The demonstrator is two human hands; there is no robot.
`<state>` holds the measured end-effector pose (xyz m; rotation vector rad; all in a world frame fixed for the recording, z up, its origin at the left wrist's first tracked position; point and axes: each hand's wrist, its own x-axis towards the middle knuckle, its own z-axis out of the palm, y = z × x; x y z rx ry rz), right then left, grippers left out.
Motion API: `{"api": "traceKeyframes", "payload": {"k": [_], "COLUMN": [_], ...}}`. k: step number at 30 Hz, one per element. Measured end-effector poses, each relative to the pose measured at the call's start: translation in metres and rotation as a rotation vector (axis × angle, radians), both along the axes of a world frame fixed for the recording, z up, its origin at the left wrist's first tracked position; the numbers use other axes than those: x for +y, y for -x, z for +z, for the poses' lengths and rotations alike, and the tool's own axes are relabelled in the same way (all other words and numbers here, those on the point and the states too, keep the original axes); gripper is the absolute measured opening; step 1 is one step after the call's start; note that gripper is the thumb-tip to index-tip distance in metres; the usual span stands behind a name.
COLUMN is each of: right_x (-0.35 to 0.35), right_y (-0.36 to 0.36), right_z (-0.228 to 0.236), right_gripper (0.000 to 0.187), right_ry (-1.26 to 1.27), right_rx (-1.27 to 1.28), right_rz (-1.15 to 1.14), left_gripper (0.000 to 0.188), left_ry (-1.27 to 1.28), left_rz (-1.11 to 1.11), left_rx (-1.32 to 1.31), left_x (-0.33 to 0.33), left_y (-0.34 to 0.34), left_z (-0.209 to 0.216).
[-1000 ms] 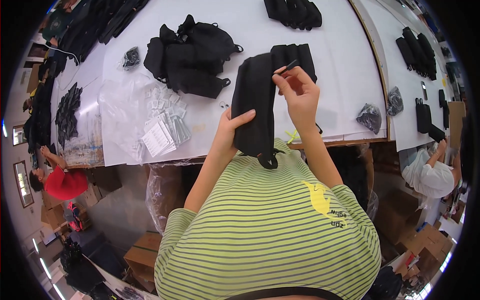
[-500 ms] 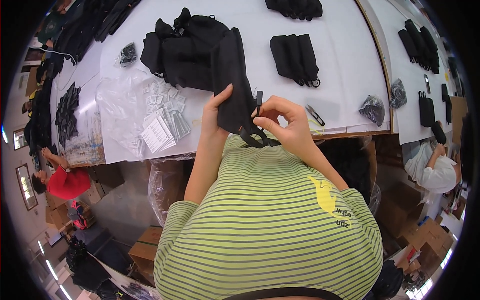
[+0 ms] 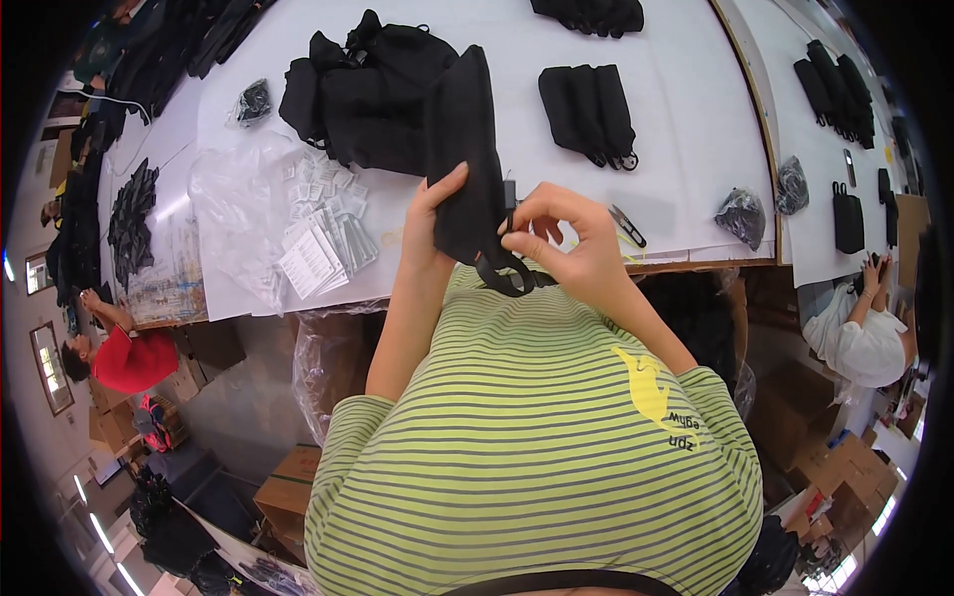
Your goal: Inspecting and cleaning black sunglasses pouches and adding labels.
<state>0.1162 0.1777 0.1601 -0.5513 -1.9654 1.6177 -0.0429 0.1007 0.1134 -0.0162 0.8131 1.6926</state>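
Head view, looking down over a green-striped shirt at a white desk (image 3: 696,119). Two hands hold one long black pouch (image 3: 465,159) upright above the desk's near edge. The left hand (image 3: 432,223) clasps the pouch's lower left side, thumb on its face and fingers wrapped behind. The right hand (image 3: 566,233) pinches, between thumb and forefinger, a small dark fitting at the pouch's lower right edge; a black strap loop (image 3: 507,278) hangs from the bottom of the pouch just under that hand, in front of the shirt.

On the desk behind the pouch lies one heap of black bags (image 3: 368,89); how many it holds cannot be told. To its right lies one bundle of black pouches (image 3: 588,111) set side by side, and a second bundle (image 3: 591,14) lies at the far edge. Left of the hands, clear plastic sleeves (image 3: 238,209) carry a scatter of white paper tags (image 3: 318,248). One small snipping tool (image 3: 628,224) lies just beside the right hand. Two small filled clear bags (image 3: 740,214) lie near the desk's right edge, and one more (image 3: 253,101) at the far left.

Two other people show at the picture's rim: one in red (image 3: 124,358) at the left, one in white (image 3: 865,338) at the right.
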Motion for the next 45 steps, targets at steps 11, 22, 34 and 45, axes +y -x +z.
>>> {"api": "traceKeyframes", "payload": {"k": [11, 22, 34, 45], "right_x": [0.017, 0.043, 0.029, 0.059], "right_y": [0.011, 0.035, 0.013, -0.029], "right_z": [0.013, -0.052, -0.055, -0.062], "right_gripper": [0.045, 0.047, 0.059, 0.061], "right_ry": [-1.024, -1.041, 0.76, 1.291], "right_rx": [-0.109, -0.097, -0.15, -0.405], "right_rz": [0.17, 0.058, 0.186, 0.22], "left_gripper": [0.038, 0.034, 0.051, 0.031], "left_ry": [0.088, 0.176, 0.047, -0.143], "left_rz": [-0.04, 0.031, -0.177, -0.39], "left_rx": [0.566, 0.64, 0.497, 0.93], "left_x": [-0.007, -0.032, -0.017, -0.003], "left_y": [-0.006, 0.006, -0.009, 0.044], "left_z": [0.011, -0.01, 0.001, -0.012]}}
